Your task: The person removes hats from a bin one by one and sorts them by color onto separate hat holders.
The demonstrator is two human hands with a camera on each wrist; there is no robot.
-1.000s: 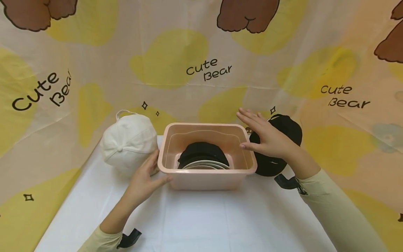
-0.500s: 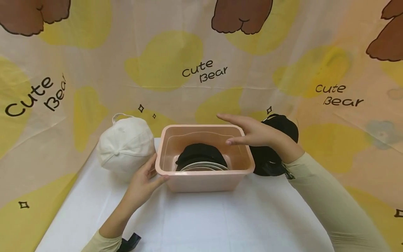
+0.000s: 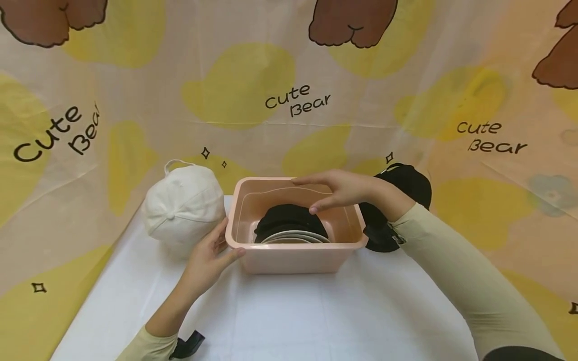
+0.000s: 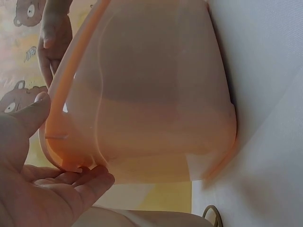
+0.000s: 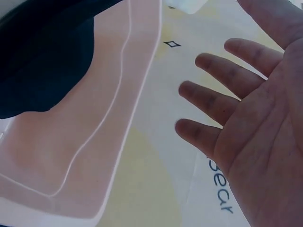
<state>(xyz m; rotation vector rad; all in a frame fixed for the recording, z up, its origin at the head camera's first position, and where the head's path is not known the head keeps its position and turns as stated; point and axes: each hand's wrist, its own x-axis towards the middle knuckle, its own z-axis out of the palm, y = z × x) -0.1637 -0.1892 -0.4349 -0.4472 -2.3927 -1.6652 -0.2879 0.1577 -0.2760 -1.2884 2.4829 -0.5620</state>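
A pink plastic bin [image 3: 289,259] stands in the middle of the white table. Inside it lies a black cap [image 3: 291,216], with several pale curved edges [image 3: 295,235] stacked in front, their lower parts hidden by the bin's front wall. My left hand [image 3: 205,260] holds the bin's left front corner; in the left wrist view its thumb is at the rim and its fingers under it. Over the bin's right back part is my right hand [image 3: 340,189], fingers spread and holding nothing, as the right wrist view also shows.
A white cap [image 3: 182,205] sits just left of the bin, close to my left hand. Right of the bin is another black cap [image 3: 408,183], partly behind my right forearm. A printed cloth [image 3: 244,85] hangs behind the table.
My right hand has moved left, from beside the right black cap to over the bin. My left hand stays at the bin's corner.
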